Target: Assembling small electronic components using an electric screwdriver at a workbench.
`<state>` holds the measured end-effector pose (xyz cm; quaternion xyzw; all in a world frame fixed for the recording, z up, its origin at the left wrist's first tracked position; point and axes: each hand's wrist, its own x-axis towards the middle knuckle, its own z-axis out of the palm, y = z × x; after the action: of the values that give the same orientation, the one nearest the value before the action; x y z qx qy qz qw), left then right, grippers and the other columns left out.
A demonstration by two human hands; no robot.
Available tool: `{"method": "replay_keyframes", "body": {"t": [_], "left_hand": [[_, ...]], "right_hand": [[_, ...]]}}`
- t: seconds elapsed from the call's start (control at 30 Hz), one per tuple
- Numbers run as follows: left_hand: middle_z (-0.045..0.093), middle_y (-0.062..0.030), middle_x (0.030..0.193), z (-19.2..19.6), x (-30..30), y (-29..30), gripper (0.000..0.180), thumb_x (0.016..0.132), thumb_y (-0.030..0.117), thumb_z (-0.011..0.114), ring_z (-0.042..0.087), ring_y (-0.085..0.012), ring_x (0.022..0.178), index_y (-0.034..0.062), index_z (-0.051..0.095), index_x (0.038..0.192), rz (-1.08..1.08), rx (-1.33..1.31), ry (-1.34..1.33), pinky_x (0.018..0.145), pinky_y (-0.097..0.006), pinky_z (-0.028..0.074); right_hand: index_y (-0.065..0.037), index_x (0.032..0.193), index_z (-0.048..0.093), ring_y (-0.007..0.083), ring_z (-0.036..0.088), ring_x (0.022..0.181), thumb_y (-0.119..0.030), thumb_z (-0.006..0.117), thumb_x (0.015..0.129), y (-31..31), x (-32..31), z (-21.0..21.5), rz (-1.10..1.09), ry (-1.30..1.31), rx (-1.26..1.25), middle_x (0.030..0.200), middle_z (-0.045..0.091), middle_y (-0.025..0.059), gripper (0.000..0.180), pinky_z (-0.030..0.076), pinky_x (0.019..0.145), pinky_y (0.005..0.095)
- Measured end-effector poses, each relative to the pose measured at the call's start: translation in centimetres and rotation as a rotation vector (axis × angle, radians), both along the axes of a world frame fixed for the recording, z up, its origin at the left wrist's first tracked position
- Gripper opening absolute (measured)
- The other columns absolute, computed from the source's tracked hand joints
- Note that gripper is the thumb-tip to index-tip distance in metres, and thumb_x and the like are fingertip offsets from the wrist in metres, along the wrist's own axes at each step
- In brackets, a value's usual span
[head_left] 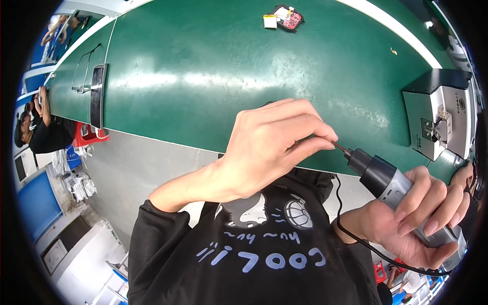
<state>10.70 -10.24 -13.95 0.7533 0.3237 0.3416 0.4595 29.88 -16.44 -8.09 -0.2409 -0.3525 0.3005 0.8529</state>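
Note:
My right hand [422, 213] is wrapped round a grey and black electric screwdriver [378, 175], tilted with its thin bit pointing up and to the left. My left hand [279, 145] has thumb and forefinger pinched together at the end of the screwdriver bit [339, 146]. Whatever else may sit between those fingertips is hidden. A black cord [339, 208] runs from the tool and loops across my right wrist. Farther back on the green table [203, 46] lies a small opened black case with a red circuit board [292, 20], and a silver and yellow battery [270, 21] beside it.
At the right edge of the table stands a metal box-shaped machine [437, 114], apparently a screw feeder. Another person's hand [461, 175] is just past it. A dark flat phone-like device [96, 96] and glasses [81, 76] lie left. A red stool [89, 133] stands beyond the table edge.

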Motion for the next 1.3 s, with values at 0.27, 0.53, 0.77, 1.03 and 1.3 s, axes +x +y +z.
{"method": "replay_keyframes", "body": {"t": [0.27,0.53,0.77,1.03,1.3], "left_hand": [[0.071,-0.007,0.094,-0.3,-0.2,0.1,0.024,0.081,-0.001,0.084,0.068,-0.0159,0.076,0.0023,0.08,0.105,-0.033,0.09,-0.012,0.059,-0.029,0.051],[0.072,-0.0012,0.095,2.2,-4.0,2.2,0.035,0.067,0.004,0.089,0.063,-0.0205,0.081,0.0095,0.08,0.101,0.042,0.433,0.303,0.068,-0.032,0.053],[0.075,0.0052,0.105,0.7,-6.4,2.4,0.031,0.072,0.008,0.077,0.066,-0.0196,0.094,0.013,0.08,0.102,-0.084,0.65,0.484,0.07,-0.032,0.056],[0.073,0.0025,0.112,-0.7,-6.3,2.1,0.034,0.075,0.012,0.076,0.069,-0.0176,0.097,0.0092,0.079,0.108,-0.15,0.928,0.623,0.068,-0.029,0.054],[0.073,-0.0046,0.108,-2.2,-5.4,1.7,0.028,0.078,0.009,0.075,0.07,-0.0189,0.089,0.0026,0.077,0.105,-0.054,0.962,0.5,0.063,-0.027,0.05]], "right_hand": [[-0.008,0.093,0.047,0.0068,0.04,0.04,-0.029,0.072,0.085,0.1,-0.4,-0.4,-0.007,0.014,0.024,0.069,0.054,-0.0021,0.034,0.037,0.038,0.0191],[-0.008,0.094,0.048,0.007,0.041,0.04,-0.029,0.071,0.085,-0.3,0.6,-1.0,0.052,-0.003,0.055,0.071,0.055,-0.0027,0.033,0.037,0.039,0.0192],[-0.009,0.094,0.047,0.0073,0.04,0.041,-0.031,0.071,0.083,-0.2,0.5,-1.2,0.063,0.029,0.04,0.072,0.055,-0.0029,0.033,0.036,0.041,0.0216],[-0.01,0.094,0.047,0.0075,0.04,0.04,-0.03,0.072,0.083,-0.6,0.7,-1.6,0.088,0.012,0.031,0.07,0.054,-0.0028,0.034,0.036,0.041,0.0218],[-0.009,0.094,0.047,0.0077,0.041,0.04,-0.028,0.073,0.083,-0.1,-0.1,-1.9,0.115,0.037,0.021,0.071,0.054,-0.0015,0.034,0.037,0.041,0.0218]]}}
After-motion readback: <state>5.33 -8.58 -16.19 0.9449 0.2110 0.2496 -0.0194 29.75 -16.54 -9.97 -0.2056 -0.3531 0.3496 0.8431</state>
